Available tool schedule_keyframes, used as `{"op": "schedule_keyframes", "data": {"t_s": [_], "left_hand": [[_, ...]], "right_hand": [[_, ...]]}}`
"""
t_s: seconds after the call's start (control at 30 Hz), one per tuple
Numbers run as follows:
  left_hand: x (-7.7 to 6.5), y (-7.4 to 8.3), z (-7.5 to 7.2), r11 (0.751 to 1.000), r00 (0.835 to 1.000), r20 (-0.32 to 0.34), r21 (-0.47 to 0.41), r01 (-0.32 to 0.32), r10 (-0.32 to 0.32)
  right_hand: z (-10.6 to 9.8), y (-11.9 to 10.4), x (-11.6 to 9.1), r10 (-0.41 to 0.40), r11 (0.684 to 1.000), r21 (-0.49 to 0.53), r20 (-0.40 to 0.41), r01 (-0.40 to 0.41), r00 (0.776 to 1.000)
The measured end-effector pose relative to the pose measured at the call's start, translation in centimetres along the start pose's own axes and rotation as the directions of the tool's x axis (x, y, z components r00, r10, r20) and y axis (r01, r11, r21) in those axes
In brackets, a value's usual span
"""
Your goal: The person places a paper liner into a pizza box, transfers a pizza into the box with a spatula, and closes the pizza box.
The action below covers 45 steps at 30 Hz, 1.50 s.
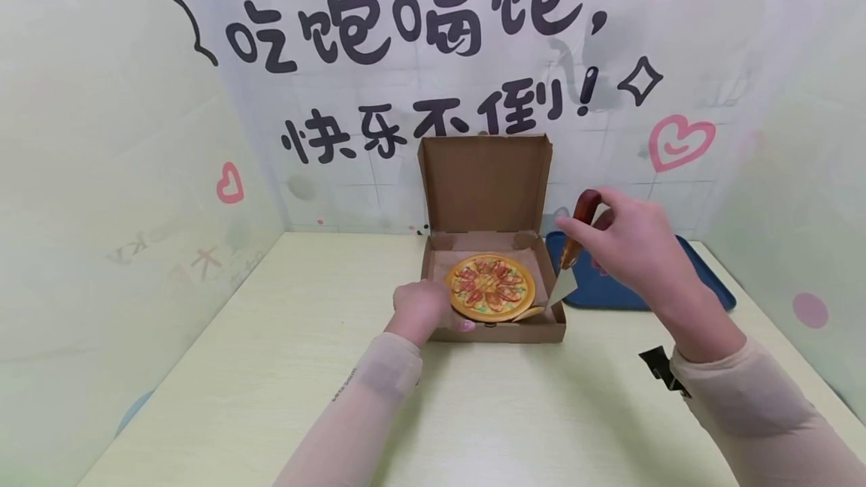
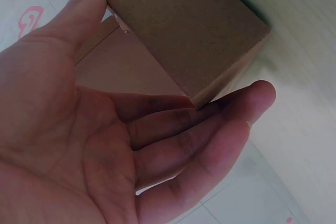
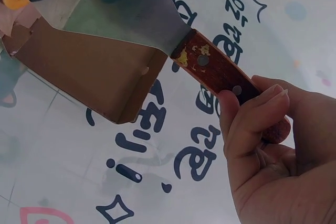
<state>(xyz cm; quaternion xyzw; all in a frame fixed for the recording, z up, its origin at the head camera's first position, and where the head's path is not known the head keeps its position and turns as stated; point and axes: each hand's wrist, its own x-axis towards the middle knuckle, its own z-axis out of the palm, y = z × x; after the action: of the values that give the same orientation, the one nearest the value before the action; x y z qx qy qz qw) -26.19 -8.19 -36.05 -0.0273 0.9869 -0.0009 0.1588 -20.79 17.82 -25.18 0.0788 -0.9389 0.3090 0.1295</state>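
A round pizza (image 1: 489, 288) with red and green toppings lies in an open cardboard pizza box (image 1: 494, 333). My left hand (image 1: 422, 305) is at the box's front left corner. In the left wrist view, its fingers (image 2: 191, 150) stretch past the brown corner, thumb spread wide. My right hand (image 1: 629, 235) grips the reddish wooden handle of a pizza server (image 1: 560, 285) over the box's right side; the metal blade slants down toward a tan strip (image 1: 530, 314) at the pizza's front right edge. In the right wrist view, thumb and fingers pinch the handle's end.
The box lid (image 1: 483, 183) stands upright at the back. Right of the box, a blue tray (image 1: 629, 295) lies partly behind my right hand. Everything stands on a pale wooden table (image 1: 325, 291), with printed wall sheets (image 1: 325, 194) around it.
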Motion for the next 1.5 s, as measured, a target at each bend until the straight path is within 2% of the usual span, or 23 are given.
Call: {"op": "schedule_keyframes", "data": {"t_s": [0.2, 0.53, 0.73, 1.1, 1.33, 1.5], "left_hand": [[0.0, -0.1, 0.1, 1.000, 1.000, -0.003, -0.002, -0.005, 0.005], [0.0, 0.0, 0.1, 1.000, 1.000, -0.004, -0.001, -0.010, 0.010], [-0.2, -0.1, 0.1, 0.999, 1.000, -0.012, -0.032, 0.002, -0.002], [-0.3, -0.1, -0.1, 0.999, 1.000, -0.005, -0.035, 0.000, 0.000], [-0.5, 0.0, -0.1, 0.999, 1.000, -0.005, -0.043, -0.001, 0.001], [-0.5, 0.0, 0.0, 0.995, 1.000, -0.014, -0.095, 0.014, -0.015]], "right_hand": [[-0.1, -0.3, -0.4, -0.037, 0.999, 0.013, -0.044, 0.038, 0.998], [0.6, -0.5, -0.5, -0.051, 0.997, 0.053, -0.013, 0.051, 0.999], [0.8, -0.6, -0.4, -0.046, 0.998, 0.049, -0.017, 0.047, 0.999], [0.8, -0.4, -0.3, -0.043, 0.999, 0.007, 0.008, 0.043, 0.999], [0.9, -0.5, -0.3, -0.023, 0.998, -0.063, 0.035, 0.025, 0.999], [0.7, -0.7, -0.4, -0.005, 0.997, -0.076, 0.047, 0.008, 0.999]]}}
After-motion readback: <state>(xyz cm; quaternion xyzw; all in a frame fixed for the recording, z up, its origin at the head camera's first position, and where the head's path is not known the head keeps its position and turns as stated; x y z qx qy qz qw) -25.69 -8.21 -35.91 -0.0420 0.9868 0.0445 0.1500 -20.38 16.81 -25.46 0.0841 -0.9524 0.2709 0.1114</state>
